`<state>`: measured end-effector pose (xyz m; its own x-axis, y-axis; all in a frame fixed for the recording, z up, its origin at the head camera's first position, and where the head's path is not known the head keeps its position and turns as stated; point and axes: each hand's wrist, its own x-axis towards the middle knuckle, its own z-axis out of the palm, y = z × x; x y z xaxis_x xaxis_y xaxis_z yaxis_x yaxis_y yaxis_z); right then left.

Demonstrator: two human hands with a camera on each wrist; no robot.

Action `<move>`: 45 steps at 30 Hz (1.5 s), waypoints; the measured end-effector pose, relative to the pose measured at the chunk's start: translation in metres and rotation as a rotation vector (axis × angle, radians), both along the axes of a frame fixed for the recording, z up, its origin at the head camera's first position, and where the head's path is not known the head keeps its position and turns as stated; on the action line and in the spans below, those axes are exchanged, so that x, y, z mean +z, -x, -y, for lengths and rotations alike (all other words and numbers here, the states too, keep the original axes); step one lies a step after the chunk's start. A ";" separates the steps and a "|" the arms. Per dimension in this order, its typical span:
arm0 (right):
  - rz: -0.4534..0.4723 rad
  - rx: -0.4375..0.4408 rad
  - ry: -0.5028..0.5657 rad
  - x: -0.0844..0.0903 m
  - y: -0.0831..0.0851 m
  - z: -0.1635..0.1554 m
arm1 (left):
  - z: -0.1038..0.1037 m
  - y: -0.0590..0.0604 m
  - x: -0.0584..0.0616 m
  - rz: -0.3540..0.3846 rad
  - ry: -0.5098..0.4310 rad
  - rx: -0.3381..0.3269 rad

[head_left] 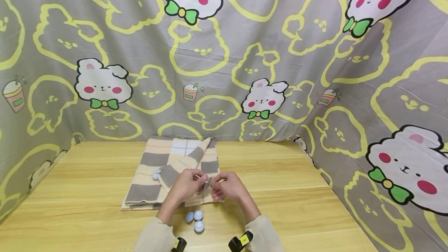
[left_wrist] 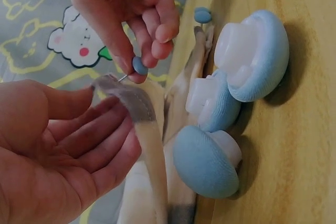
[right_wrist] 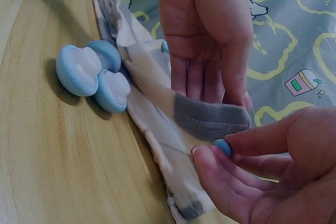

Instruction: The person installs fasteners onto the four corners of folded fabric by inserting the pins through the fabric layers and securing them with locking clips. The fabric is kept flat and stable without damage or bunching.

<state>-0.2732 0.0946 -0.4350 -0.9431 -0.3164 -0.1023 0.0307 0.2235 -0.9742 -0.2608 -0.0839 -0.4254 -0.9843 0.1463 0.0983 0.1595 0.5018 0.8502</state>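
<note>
A checked blanket (head_left: 150,158) in beige, grey and white lies folded on the table, one flap turned over. My left hand (head_left: 189,185) pinches a grey stitched corner (right_wrist: 210,120) of it between thumb and fingers. Facing it, my right hand (head_left: 227,186) pinches a pin by its small blue head (left_wrist: 139,65). The pin's thin metal shaft (left_wrist: 124,77) points at the raised corner; whether it pierces the cloth I cannot tell. Three blue-and-white mushroom-shaped pieces (head_left: 198,216) lie close together on the table, in front of the blanket.
More small blue pieces (head_left: 155,175) sit at the left part of the blanket's flap. The wooden table (head_left: 280,189) extends to both sides. A grey curtain (head_left: 217,57) with cartoon rabbits hangs behind it and along its sides.
</note>
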 end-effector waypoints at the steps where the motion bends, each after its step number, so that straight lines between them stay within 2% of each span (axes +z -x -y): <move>1: 0.003 0.001 0.005 0.000 0.000 0.000 | 0.000 -0.001 0.000 0.002 0.002 -0.003; 14: 0.047 0.014 0.026 0.004 -0.002 0.002 | -0.005 0.000 -0.004 -0.028 -0.004 -0.019; 25: 0.069 0.034 0.003 0.002 -0.003 0.002 | -0.009 -0.001 -0.005 -0.094 0.057 -0.007; 37: 0.067 0.012 0.033 0.002 -0.004 0.002 | -0.005 -0.003 -0.002 -0.032 0.032 0.010; 45: 0.073 -0.010 0.073 0.000 -0.003 0.003 | -0.004 -0.001 -0.002 -0.044 0.016 0.011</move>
